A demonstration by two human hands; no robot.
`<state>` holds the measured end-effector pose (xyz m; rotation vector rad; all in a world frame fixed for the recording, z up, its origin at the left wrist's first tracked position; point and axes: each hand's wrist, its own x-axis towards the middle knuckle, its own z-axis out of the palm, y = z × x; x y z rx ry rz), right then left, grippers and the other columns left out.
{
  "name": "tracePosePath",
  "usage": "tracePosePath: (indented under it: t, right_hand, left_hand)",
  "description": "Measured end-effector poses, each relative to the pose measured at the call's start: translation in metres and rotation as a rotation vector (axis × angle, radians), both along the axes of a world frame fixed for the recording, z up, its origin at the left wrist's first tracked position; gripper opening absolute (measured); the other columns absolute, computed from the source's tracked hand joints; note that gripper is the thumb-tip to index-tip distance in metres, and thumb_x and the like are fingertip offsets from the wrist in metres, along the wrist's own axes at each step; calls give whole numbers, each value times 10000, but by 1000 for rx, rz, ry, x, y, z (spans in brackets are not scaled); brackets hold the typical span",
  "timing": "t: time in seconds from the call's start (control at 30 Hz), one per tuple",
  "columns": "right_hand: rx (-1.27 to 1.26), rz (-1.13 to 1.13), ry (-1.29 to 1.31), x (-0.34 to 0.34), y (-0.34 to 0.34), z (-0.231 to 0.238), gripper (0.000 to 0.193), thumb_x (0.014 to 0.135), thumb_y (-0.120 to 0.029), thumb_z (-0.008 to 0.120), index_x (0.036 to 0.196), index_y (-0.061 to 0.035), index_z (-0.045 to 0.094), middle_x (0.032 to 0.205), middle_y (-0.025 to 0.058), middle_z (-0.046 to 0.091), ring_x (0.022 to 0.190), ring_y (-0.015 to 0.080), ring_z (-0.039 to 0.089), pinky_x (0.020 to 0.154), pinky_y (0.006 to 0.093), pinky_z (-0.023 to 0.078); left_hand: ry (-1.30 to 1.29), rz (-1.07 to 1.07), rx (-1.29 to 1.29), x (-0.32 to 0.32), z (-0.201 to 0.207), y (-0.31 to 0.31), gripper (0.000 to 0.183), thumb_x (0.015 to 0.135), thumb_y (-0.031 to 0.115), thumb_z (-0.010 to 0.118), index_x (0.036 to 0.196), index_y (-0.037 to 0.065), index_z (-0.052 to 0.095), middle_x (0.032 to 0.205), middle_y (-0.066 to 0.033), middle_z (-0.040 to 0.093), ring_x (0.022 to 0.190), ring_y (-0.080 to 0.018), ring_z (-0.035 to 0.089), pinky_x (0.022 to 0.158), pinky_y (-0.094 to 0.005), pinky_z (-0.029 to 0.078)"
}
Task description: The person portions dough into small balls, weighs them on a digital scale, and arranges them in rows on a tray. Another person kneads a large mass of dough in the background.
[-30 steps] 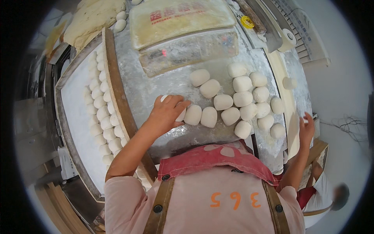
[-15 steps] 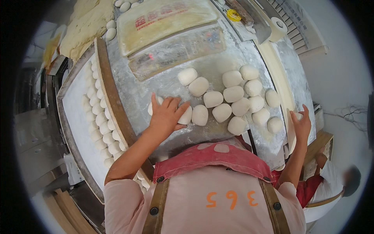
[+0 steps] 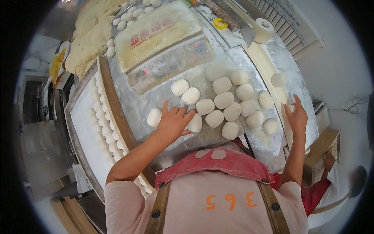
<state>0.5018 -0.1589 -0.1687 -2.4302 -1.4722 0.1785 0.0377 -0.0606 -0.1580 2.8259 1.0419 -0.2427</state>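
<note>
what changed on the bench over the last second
The left hand has moved right, uncovering the leftmost loose dough piece. A pale disc shows on the beige strip; none showed there half a second ago. The view has turned slightly. The dough cluster and tray of dough stayed put; the right hand remains at the strip.
</note>
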Motion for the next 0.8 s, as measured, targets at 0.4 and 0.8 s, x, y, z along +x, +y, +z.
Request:
tracePosePath:
  t: [0.4,0.8]
  right_hand:
    - [-53,106,40,-11,46,8,490,884,-318,678,1321,-155,529,998,167,711,911,363,691,777,429,533]
    - [86,802,519,-200,76,47,549,847,-342,721,1340,-172,550,1099,137,696,925,344,685,789,443,535]
  left_hand:
    - [-210,-89,310,-45,91,113,472,671,150,787,1123,143,652,1095,-108,636,1029,-330,590,916,-472,455]
    - [-268,-286,-160,12,19,113,760,697,143,833,1386,172,513,1416,-70,528,1321,-299,487,1022,-500,433]
